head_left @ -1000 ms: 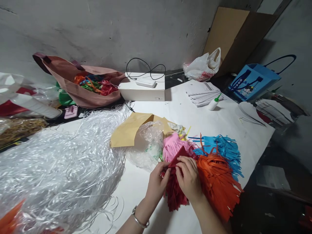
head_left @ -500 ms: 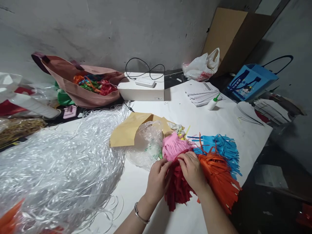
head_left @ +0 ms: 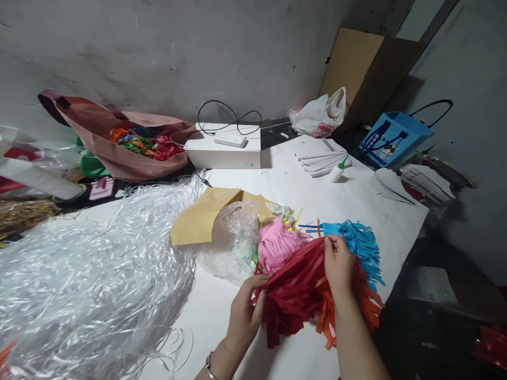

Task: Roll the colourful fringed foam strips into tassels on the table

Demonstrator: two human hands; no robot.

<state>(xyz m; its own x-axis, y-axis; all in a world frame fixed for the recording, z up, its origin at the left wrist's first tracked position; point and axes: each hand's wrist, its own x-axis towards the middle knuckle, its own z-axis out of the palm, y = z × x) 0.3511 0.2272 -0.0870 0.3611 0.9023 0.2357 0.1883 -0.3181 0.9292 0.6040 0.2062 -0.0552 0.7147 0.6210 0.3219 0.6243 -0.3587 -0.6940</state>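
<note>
A dark red paper fringe (head_left: pixel 295 282) is stretched between my two hands, its cut strips hanging down over the white table covering. My left hand (head_left: pixel 246 309) pinches its left end between thumb and fingers. At the upper right end, my right hand (head_left: pixel 339 264) is closed on the top edge. Under and beside my right wrist lies an orange fringe (head_left: pixel 368 303), partly hidden. Behind it is a blue fringe (head_left: pixel 362 243). A pink fringe (head_left: pixel 279 243) sits just beyond the red one, beside a crumpled clear plastic bag (head_left: pixel 233 253).
Shiny white plastic strands (head_left: pixel 99 285) are heaped at the left. Behind stand a pink cloth bag (head_left: pixel 150 166) of coloured strips, a white box (head_left: pixel 225 157) with a cable, and a glue bottle (head_left: pixel 337 171) near paper sheets (head_left: pixel 317 158). Brown paper (head_left: pixel 194 221) lies mid-table.
My hands have moved apart, the right one up and to the right. The red fringe, bunched before, is now spread wide between them, covering part of the orange fringe. The view has shifted slightly.
</note>
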